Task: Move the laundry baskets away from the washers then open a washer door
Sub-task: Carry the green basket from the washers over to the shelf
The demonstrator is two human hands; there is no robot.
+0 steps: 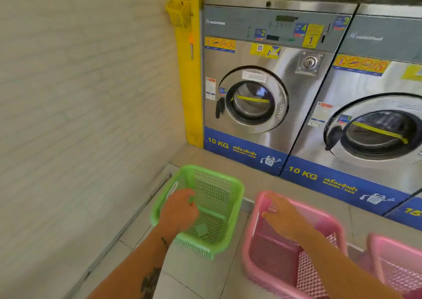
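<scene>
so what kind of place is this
Most likely a coin laundromat: steel front-loading washers stand side by side with numbered instruction stickers and a 10 KG capacity label, and plastic laundry baskets, one green basket and pink ones, sit on the tiled floor.

Bright, even light is filling the scene. Glare is streaking the washers (pixel 262 97). Motion blur is smearing the edges.

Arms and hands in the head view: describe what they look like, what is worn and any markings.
Both arms are bare, with no sleeves in view, and no gloves, watch or rings can be seen. The left forearm carries dark tattoos: a larger one low down and a small mark near the wrist. The left hand is bare. The right hand is motion-blurred; no markings show.
</scene>
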